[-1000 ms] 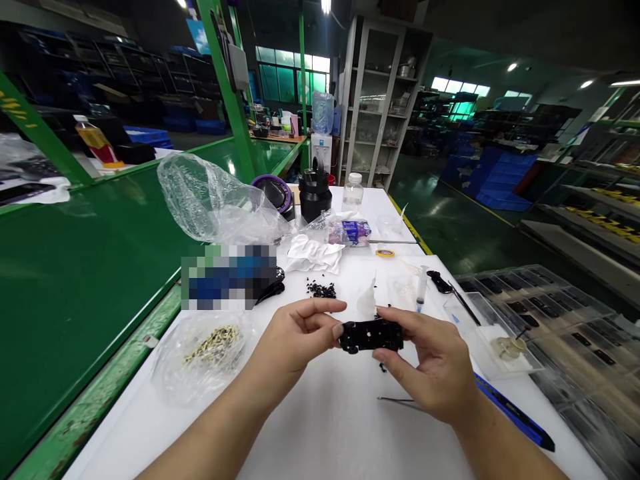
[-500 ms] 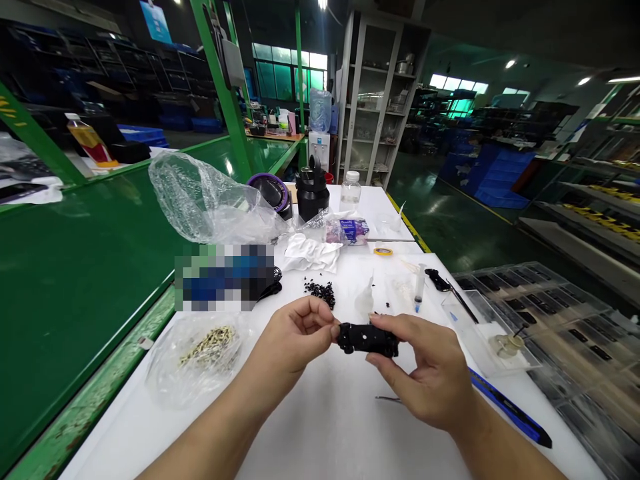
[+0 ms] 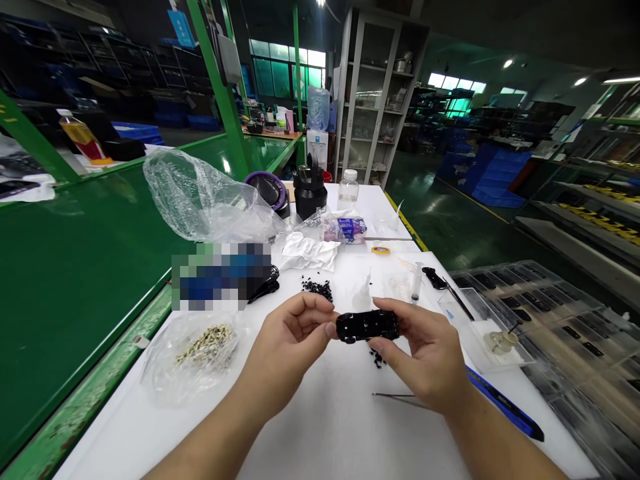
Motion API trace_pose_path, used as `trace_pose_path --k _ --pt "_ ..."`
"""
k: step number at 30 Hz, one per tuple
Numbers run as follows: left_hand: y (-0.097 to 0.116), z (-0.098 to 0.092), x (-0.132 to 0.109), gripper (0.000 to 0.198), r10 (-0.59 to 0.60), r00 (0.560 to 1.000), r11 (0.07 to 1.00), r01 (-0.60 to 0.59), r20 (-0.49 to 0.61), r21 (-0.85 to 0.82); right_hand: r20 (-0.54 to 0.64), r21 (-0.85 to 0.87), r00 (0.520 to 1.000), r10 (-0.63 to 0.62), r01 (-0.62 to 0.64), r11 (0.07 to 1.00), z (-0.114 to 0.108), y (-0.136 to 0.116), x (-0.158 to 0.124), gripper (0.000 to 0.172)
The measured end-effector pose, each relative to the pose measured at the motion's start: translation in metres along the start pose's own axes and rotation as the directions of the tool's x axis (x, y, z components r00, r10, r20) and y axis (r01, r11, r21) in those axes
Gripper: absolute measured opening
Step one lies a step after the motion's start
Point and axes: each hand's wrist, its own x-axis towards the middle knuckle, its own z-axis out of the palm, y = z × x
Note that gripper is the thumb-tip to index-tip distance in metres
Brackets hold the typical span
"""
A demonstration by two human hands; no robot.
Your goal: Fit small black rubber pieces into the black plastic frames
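Above the white table, a small glossy black part shaped like a model car (image 3: 367,325) is held level between both hands. My right hand (image 3: 425,350) grips its right end between thumb and fingers. At the left end, my left hand (image 3: 297,343) is closed, thumb and fingertips pinched against the part. Small black pieces (image 3: 317,288) lie in a pile beyond the hands, and more black bits (image 3: 379,360) show just below the part. Thin metal tweezers (image 3: 395,396) lie near my right hand, partly hidden by it.
To the left sits a clear bag of small pale yellowish pieces (image 3: 207,343). A white dropper bottle (image 3: 362,293), syringe (image 3: 416,283) and clear tray (image 3: 487,357) stand beyond and right. A blue cutter (image 3: 507,407) lies right; compartment trays (image 3: 565,307) of black parts are beside the table.
The black part has been tilted, so a glossier face shows now. Both hands have risen slightly with it, and black bits beneath it have come into view.
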Motion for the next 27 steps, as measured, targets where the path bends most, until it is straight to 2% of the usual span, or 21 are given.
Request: trace_pose_path --k 3,7,10,20,27 --pt "0.0004 -0.0018 -0.0002 0.021 -0.018 0.999 0.995 0.022 0.045 -0.093 0.016 0.116 0.995 0.096 -0.097 0.989 -0.0003 -0.0007 0.0007 0.044" --pt "-0.0020 -0.0046 0.0006 0.024 -0.041 0.998 0.994 0.045 0.045 -0.095 0.062 0.240 0.978 0.201 -0.210 0.948 -0.0002 -0.0043 0.0016 0.042" --pt "-0.0028 -0.0055 0.0006 0.025 -0.057 0.997 0.993 0.061 0.043 -0.098 0.078 0.270 0.970 0.230 -0.243 0.932 0.0002 -0.0047 0.0016 0.042" --pt "-0.0032 -0.0059 0.0000 0.025 -0.074 0.997 0.994 0.075 0.015 -0.086 0.011 0.089 0.999 0.053 -0.054 0.995 0.0030 0.0041 0.0025 0.042" --pt "-0.0015 -0.0052 0.0017 0.026 -0.111 0.994 0.992 0.110 -0.021 -0.054 -0.001 0.018 1.000 0.018 -0.018 1.000 0.0019 0.0026 0.0011 0.045"
